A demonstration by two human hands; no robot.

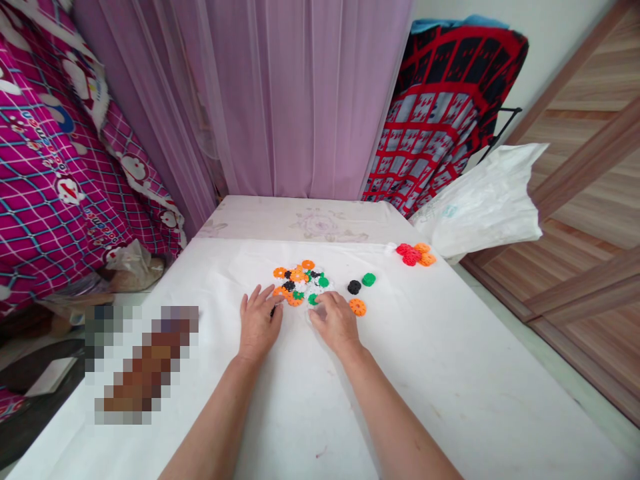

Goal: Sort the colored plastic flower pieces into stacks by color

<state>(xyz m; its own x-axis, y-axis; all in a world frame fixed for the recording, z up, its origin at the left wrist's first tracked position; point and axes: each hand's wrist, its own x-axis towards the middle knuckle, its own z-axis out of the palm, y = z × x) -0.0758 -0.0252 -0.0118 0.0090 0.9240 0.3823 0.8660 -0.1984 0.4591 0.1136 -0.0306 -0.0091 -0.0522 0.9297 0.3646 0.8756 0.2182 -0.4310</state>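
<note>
Discs (299, 275) cluster just beyond left fingers (255, 295) and right fingers (331, 301); whether either grips is unclear.

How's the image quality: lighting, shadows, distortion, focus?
Head view: bright, diffuse light, white tablecloth pale, little texture; faint shadow beside the right forearm; wide-angle look, wooden panels slanting at right; pixelated patch at left; piled discs too small to judge fine focus.

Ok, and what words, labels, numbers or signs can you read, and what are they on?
Nothing reads clearly.
Pink fabric: lettering, too tilted and blurred to read.
White bag: a bluish mark, too faint to read.
Red-and-black cloth: printed marks, too small to make out.
Pile of discs: no lettering that I can see.
</note>
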